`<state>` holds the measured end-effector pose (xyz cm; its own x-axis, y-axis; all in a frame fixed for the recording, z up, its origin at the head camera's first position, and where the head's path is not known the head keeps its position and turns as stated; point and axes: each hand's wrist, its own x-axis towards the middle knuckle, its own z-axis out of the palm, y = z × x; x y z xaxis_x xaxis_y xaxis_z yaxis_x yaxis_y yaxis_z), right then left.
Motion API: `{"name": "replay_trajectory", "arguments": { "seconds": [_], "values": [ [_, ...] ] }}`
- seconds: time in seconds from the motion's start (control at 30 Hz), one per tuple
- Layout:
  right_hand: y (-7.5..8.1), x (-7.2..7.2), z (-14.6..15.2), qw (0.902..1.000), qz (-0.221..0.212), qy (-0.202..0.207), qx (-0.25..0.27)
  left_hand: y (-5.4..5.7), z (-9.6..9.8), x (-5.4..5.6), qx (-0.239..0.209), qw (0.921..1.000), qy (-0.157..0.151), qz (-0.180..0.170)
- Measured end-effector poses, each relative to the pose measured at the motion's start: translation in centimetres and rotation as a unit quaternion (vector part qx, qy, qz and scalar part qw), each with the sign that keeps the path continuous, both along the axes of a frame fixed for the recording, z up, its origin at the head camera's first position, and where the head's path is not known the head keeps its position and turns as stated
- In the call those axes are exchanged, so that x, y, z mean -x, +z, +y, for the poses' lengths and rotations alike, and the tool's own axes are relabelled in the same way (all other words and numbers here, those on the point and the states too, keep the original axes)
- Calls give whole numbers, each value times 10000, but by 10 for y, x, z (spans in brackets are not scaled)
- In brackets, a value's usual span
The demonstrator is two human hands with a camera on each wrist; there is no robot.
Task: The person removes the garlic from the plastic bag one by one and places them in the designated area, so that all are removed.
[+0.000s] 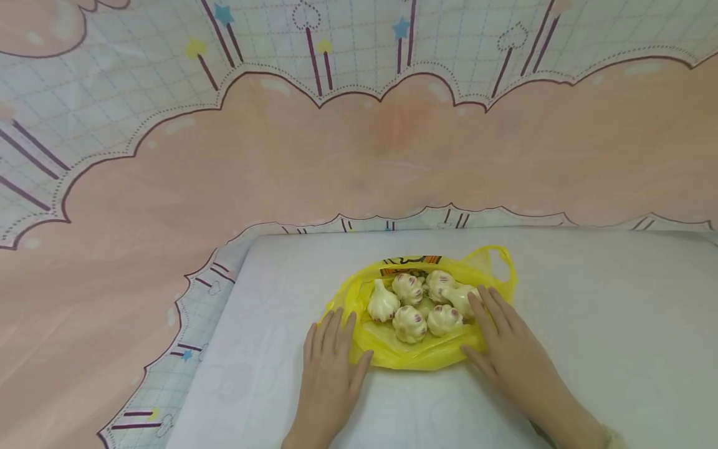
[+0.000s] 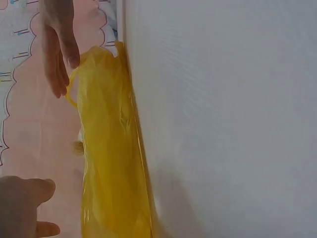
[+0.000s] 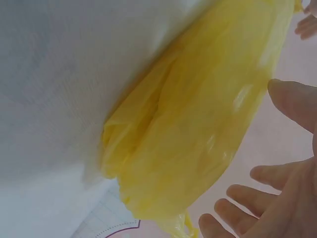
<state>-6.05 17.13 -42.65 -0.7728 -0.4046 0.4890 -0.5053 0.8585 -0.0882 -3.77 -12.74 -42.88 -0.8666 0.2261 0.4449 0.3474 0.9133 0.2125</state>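
Note:
A yellow plastic bag [image 1: 415, 358] lies spread open on the white table, its mouth facing up. Several garlic bulbs [image 1: 409, 324] with purplish tips sit inside it. At the bag's left side is my left hand [image 1: 331, 380], fingers straight and slightly spread, fingertips over its rim. On the opposite side my right hand [image 1: 518, 362] reaches across the right rim with extended fingers, close to a garlic bulb. Both wrist views show the hands beside the bag, not gripping it; whether the fingertips touch it is hard to tell.
A loop handle [image 1: 507, 268] of the bag sticks up at its back right. The white tabletop [image 1: 269, 280] extends around the bag. Behind and to the left hangs a pink patterned cloth [image 1: 359, 156] with scalloped borders.

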Motion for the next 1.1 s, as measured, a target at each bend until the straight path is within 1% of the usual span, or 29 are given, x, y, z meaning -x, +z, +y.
{"name": "replay_trajectory", "arguments": {
  "seconds": [0.13, 0.27, 0.47, 0.63, 0.73, 0.83, 1.03, 1.1],
  "values": [
    [7, 2, -1, 9991, -412, -89, 95, 0, -1, 3, -173, 9998, -8, 113],
    [12, 3, -2, 9978, -640, -96, 112, 1, -1, 6, -185, 9997, 25, 126],
    [16, 6, -3, 9970, -755, -76, 159, 3, -3, 11, -151, 9996, 86, 222],
    [18, 11, -4, 9976, -651, -9, 253, 4, -4, 16, -164, 9994, 64, 290],
    [20, 14, -5, 9976, -621, 43, 305, 5, -5, 20, -232, 9994, 116, 249],
    [21, 16, -6, 9969, -717, 53, 331, 6, -6, 22, -303, 9992, 205, 169],
    [22, 18, -9, 9911, -1287, -38, 333, 7, -7, 25, -446, 9986, 282, 23],
    [22, 19, -10, 9894, -1411, -58, 331, 7, -8, 26, -487, 9984, 289, -33]
  ]
}}
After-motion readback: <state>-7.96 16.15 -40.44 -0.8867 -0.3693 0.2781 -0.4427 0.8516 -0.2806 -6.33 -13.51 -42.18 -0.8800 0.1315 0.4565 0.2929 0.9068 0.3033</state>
